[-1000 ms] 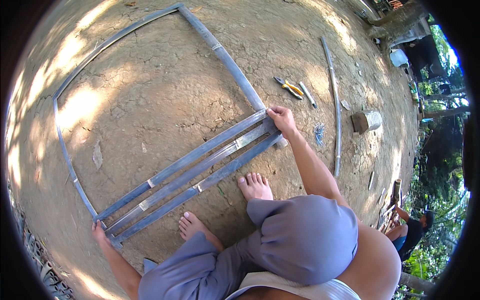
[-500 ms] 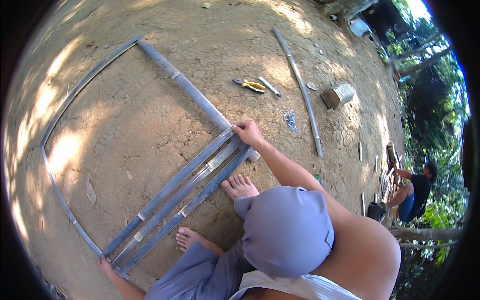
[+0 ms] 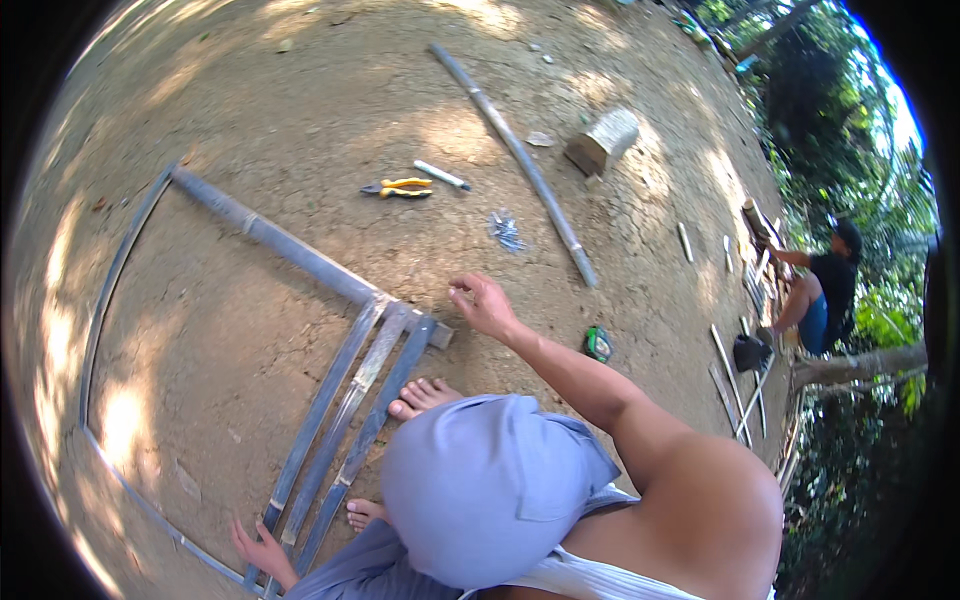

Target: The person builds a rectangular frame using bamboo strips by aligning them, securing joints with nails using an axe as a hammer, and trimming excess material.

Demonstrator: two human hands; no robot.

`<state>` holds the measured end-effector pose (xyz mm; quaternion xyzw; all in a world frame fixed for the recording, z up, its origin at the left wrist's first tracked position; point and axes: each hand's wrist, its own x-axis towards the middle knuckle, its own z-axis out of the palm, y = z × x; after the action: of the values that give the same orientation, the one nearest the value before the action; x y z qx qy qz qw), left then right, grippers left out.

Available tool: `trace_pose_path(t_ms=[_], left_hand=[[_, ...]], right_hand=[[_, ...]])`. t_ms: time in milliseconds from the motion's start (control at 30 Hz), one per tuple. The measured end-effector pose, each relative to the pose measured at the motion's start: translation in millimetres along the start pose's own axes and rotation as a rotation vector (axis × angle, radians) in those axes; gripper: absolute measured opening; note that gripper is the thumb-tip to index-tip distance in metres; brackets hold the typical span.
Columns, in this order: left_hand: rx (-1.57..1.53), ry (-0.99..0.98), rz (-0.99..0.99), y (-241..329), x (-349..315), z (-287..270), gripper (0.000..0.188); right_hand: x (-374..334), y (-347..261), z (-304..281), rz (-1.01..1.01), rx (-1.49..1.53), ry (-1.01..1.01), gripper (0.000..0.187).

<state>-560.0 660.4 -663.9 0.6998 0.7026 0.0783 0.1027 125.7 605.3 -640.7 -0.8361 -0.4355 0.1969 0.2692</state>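
On the ground to the left lies a frame of split bamboo. A thick bamboo piece [image 3: 285, 250] runs along its far side, and a thin bent bamboo strip [image 3: 92, 330] curves round its left. Three flat bamboo slats [image 3: 330, 410] lie side by side, their far ends against the thick piece's right end. My left hand [image 3: 262, 556], open with fingers spread, is at the near end of the leftmost slat; contact is unclear. My right hand [image 3: 487, 306] is apart from the frame, above the ground right of the slat ends, fingers loosely curled and nothing visible in them.
Beyond my right hand lie yellow-handled pliers [image 3: 400, 188], a white marker [image 3: 442, 175], a heap of nails [image 3: 507, 231] and a long bamboo strip [image 3: 520, 155]. A wooden block [image 3: 602, 142] and green tape measure [image 3: 598, 344] are farther right. Another person [image 3: 832, 280] crouches by bamboo pieces.
My right hand has let go of the slat ends and moved right. My left hand's fingers have spread at the near ends. The view has swung right, bringing the tape measure into sight.
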Motion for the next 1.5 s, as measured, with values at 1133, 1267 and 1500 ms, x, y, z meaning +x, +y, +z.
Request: trace_pose_path(t_ms=[1133,1267,1500], left_hand=[[0.677,-0.604,0.101,259.6,186.5,-232.4,0.045],[0.848,-0.572,-0.152,329.3,116.1,-298.2,0.044],[0.529,-0.638,0.167,350.5,114.9,-168.2,0.043]], right_hand=[[-59.9,683.4,-443.1,1.096,-0.967,0.917,0.092],[-32.4,672.9,-365.6,1.211,-0.833,0.641,0.079],[-44.4,674.6,-382.4,1.16,-0.783,0.712,0.057]])
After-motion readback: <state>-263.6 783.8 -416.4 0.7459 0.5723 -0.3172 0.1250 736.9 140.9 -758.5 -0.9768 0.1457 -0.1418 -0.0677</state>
